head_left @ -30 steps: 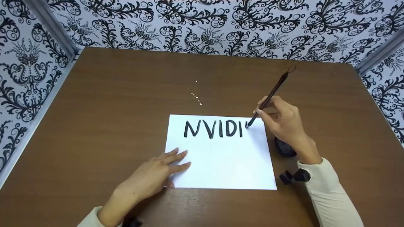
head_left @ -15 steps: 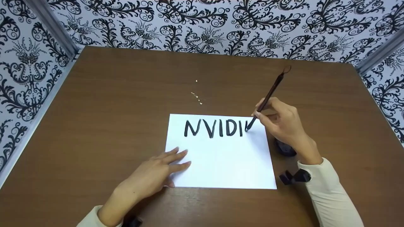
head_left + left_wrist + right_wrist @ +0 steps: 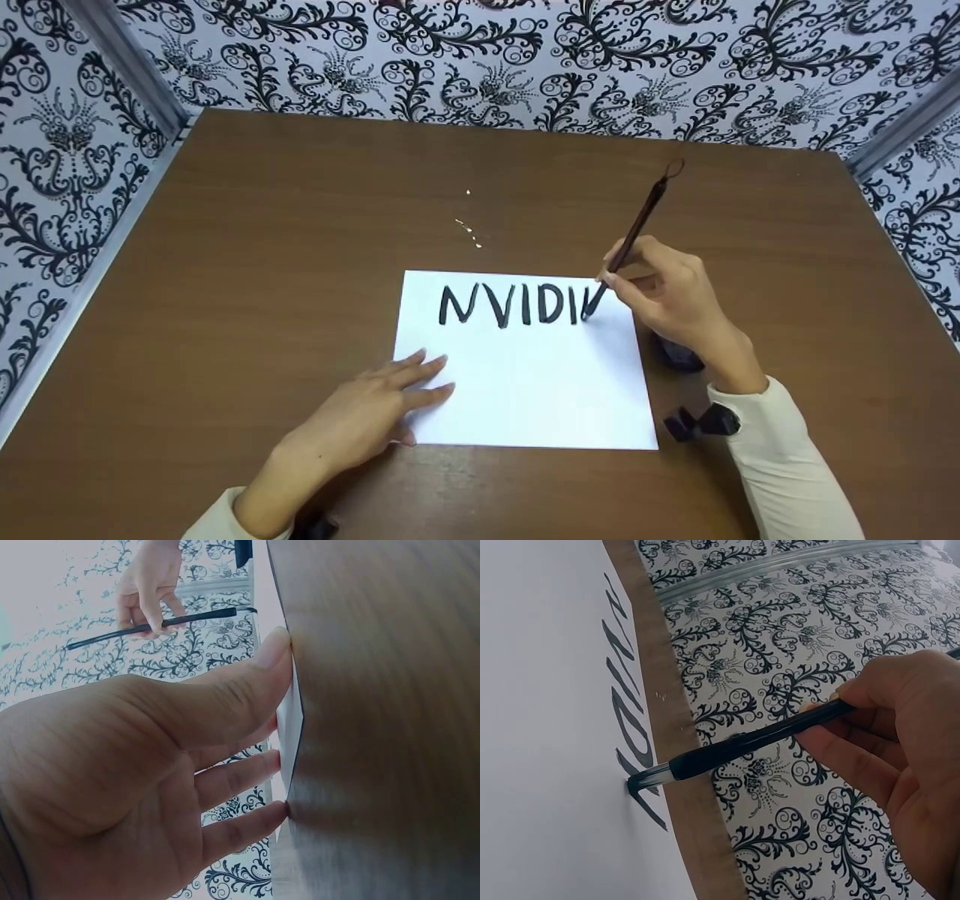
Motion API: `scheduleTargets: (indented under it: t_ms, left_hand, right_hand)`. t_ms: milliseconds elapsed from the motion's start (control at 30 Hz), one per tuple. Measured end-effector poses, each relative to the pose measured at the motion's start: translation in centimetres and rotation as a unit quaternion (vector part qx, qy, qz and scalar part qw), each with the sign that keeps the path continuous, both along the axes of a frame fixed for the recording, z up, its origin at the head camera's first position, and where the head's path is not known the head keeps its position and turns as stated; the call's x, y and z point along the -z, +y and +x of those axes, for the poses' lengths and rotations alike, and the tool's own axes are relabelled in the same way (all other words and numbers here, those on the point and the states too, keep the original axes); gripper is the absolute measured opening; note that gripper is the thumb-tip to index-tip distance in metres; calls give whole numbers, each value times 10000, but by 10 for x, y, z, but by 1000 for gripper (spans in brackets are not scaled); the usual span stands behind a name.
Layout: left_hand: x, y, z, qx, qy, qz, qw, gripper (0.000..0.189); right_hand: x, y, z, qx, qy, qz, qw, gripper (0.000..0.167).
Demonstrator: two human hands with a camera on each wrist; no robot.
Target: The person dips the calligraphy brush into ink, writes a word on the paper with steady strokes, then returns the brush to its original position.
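A white sheet of paper [image 3: 525, 390] lies on the brown table with large black letters [image 3: 551, 304] along its top, reading "NVIDI" and a further stroke. My right hand [image 3: 667, 289] pinches a dark calligraphy brush [image 3: 636, 232] with a loop at its upper end. In the right wrist view, the ink-blackened tip of its pale bristles [image 3: 652, 778] meets the paper at the end of that stroke. My left hand [image 3: 367, 412] rests with spread fingers on the sheet's lower left part; its thumb [image 3: 274, 649] lies at the paper's edge in the left wrist view.
A round black dish [image 3: 679, 356] sits right of the paper, partly hidden under my right wrist. Several small pale flecks [image 3: 469, 230] dot the table beyond the sheet. Black-and-white patterned walls [image 3: 480, 67] border the table [image 3: 262, 262] at the back and sides.
The brush tip has slid down the paper towards me, lengthening the last black stroke. My right hand has shifted slightly down and left; the left hand has stayed in place.
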State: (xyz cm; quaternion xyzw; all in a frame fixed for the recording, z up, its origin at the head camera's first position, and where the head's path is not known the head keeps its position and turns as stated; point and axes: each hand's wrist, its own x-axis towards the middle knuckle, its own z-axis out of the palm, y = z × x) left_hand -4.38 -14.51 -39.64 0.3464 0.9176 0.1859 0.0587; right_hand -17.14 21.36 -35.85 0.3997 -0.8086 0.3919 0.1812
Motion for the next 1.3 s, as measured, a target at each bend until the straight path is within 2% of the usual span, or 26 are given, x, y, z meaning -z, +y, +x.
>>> scheduleTargets:
  t_ms: [333, 567, 1300]
  left_hand:
    - [0, 0, 1, 11, 44, 98, 9999, 61]
    - [-1, 0, 1, -35, -51, 18, 10000, 61]
    - [0, 0, 0, 16, 96, -16, 10000, 61]
  right_hand:
    - [-1, -1, 1, -100, -26, 18, 9999, 29]
    - [-2, -1, 2, -104, 12, 104, 9999, 31]
    - [-2, -2, 2, -156, -53, 64, 9998, 30]
